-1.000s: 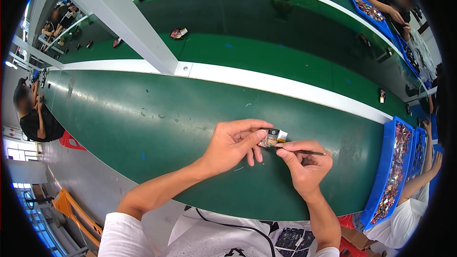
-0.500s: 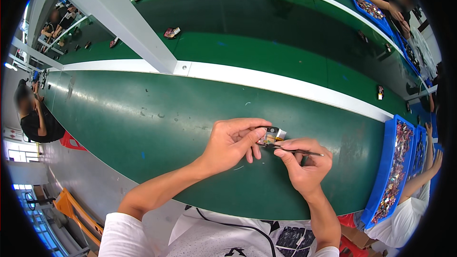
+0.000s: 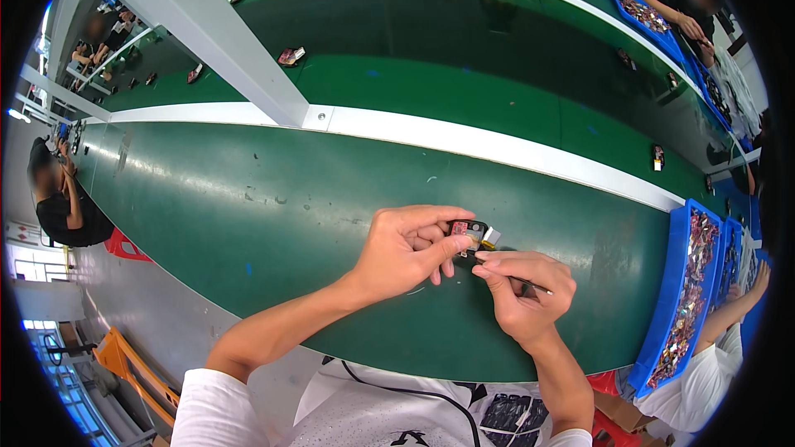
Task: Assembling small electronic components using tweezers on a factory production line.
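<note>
My left hand [image 3: 397,250] is closed on a small black electronic housing [image 3: 478,226], holding it above the green bench top. A red circuit board [image 3: 462,232] shows inside the housing, with my thumb pressed at its lower edge. From the right side of the housing sticks out a pale flap [image 3: 492,235] with a yellowish part. Pinched in my right hand [image 3: 530,291] is a thin dark tool that looks like tweezers [image 3: 537,286]. Its front end meets the housing's lower right edge; the fingers partly hide the tip.
Beyond the bench's white rail [image 3: 464,141] runs a green conveyor [image 3: 431,41] carrying several similar housings, one [image 3: 291,56] near the slanting grey post [image 3: 207,33]. At right stands a blue tray [image 3: 662,314] full of small parts. Other people sit at the left and right.
My right hand has turned a little, and the tool's rear end has swung down and left. My left thumb has shifted on the board. Housings on the conveyor have moved slightly left.
</note>
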`<state>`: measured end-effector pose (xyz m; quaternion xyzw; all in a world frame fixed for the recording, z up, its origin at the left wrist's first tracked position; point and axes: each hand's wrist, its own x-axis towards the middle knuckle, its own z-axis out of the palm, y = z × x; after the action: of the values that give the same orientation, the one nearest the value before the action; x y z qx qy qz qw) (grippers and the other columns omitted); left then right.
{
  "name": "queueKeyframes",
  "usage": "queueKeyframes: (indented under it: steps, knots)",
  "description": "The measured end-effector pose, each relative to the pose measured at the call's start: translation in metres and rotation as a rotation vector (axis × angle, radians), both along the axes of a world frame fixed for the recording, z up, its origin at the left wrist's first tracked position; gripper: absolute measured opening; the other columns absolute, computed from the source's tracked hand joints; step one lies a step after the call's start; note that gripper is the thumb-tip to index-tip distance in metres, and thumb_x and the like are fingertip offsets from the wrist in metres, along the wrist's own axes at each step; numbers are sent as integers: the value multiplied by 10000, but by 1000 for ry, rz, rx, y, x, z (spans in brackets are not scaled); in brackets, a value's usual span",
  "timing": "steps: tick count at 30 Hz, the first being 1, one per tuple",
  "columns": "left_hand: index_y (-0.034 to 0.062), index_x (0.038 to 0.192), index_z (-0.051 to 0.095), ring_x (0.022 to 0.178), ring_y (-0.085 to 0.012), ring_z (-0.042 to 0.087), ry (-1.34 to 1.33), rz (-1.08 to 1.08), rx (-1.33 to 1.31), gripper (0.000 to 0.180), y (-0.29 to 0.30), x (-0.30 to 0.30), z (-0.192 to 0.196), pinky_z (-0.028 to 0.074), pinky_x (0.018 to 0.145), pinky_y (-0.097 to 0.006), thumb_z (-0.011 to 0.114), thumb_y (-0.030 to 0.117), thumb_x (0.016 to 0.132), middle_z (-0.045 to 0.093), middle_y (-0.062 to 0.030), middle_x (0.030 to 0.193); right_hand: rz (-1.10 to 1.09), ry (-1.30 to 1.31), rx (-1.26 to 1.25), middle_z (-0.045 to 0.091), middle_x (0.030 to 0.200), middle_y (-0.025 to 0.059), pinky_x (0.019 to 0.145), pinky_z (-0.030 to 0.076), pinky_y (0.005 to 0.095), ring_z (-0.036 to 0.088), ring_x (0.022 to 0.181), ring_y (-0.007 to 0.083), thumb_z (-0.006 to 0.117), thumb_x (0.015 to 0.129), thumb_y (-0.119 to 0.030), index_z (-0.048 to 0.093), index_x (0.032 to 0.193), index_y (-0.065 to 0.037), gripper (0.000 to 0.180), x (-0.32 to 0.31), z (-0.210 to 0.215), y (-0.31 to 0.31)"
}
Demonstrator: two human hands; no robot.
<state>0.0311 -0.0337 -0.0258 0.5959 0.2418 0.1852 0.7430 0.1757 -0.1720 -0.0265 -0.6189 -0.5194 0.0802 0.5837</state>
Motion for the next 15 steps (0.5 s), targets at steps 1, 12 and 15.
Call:
queueKeyframes:
  steps: [1, 12, 15]
  knots:
    - [-78, 1224, 668, 643, -107, 674, 18, 9, -5, 285, 0, 0, 0, 529, 514, -230, 682, 17, 955, 730, -105, 838, -1, 0, 0, 780, 802, 70, 428, 374, 208, 561, 451, 63, 826, 767, 29, 762, 834, -61, 129, -1, -1, 1]
    - [-70, 1176, 684, 598, -93, 656, 47, 53, -10, 236, -2, 2, 1, 519, 514, -225, 682, 10, 955, 718, -87, 746, -1, -208, 63, 782, 810, 43, 437, 335, 229, 658, 549, 94, 829, 713, 44, 777, 842, -93, 195, -2, -3, 1]
    - [-73, 1165, 684, 597, -95, 658, 68, 46, -9, 224, -3, 2, -1, 521, 512, -227, 678, 6, 955, 716, -88, 751, -17, -219, 79, 779, 805, 41, 435, 328, 233, 658, 552, 98, 827, 704, 50, 779, 835, -94, 200, -3, -6, 1]
